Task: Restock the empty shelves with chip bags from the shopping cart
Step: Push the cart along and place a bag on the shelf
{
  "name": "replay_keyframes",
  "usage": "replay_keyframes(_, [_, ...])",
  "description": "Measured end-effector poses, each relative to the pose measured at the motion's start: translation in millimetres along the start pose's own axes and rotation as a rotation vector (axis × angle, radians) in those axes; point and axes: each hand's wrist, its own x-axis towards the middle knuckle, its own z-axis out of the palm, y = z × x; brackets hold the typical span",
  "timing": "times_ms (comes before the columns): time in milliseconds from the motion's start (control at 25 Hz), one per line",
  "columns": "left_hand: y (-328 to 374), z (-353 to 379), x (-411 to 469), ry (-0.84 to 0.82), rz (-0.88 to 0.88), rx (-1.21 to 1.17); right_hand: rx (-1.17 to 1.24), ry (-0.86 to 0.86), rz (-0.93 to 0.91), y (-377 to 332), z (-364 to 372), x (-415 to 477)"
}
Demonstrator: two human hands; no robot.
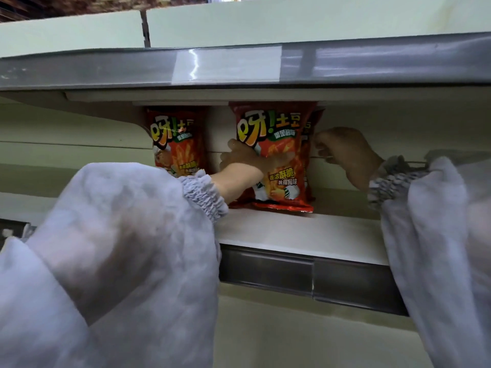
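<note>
Orange-red foil catches the eye first: a front chip bag (pixel 281 166) stands upright on the pale shelf (pixel 292 232), its long axis vertical and its top nearly brushing the underside of the shelf above. A rear chip bag (pixel 311 128) peeks out just behind its right edge, and a third chip bag (pixel 176 144) stands apart to the left, further back.

The person's left hand (pixel 247 160) grasps the front chip bag at its left edge, the thumb side wrapped over the printed face. The right hand (pixel 342 152) sits just beside the bags' right edges with its fingers curled; from here I cannot tell whether it pinches the rear chip bag or only steadies it. So the bag lies between the two hands, the left one nearer and doing the holding.

My guess is the bag is being squared up in its row; any nudge should go straight back, keeping it upright. The shopping cart is out of sight. Both grey fleece sleeves (pixel 119 248) fill the foreground.
</note>
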Motion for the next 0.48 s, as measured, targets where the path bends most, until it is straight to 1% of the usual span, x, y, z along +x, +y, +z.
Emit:
replay_keyframes(80, [8,12,-4,0.038,-0.016,0.139,0.120,-0.065,-0.035,-4,2,-9])
replay_keyframes(160, [13,18,-9,0.066,-0.058,0.189,0.110,-0.184,-0.103,-4,6,-14])
replay_keyframes(240, [8,19,-3,0.033,-0.073,0.170,0.073,-0.280,-0.147,-3,10,-16])
replay_keyframes(360, [-6,8,-6,-0.230,0.014,0.102,-0.006,-0.281,-0.201,0,14,-10])
replay_keyframes(480, [-21,-24,-6,-0.381,0.173,0.069,-0.017,-0.229,-0.228,3,20,-6])
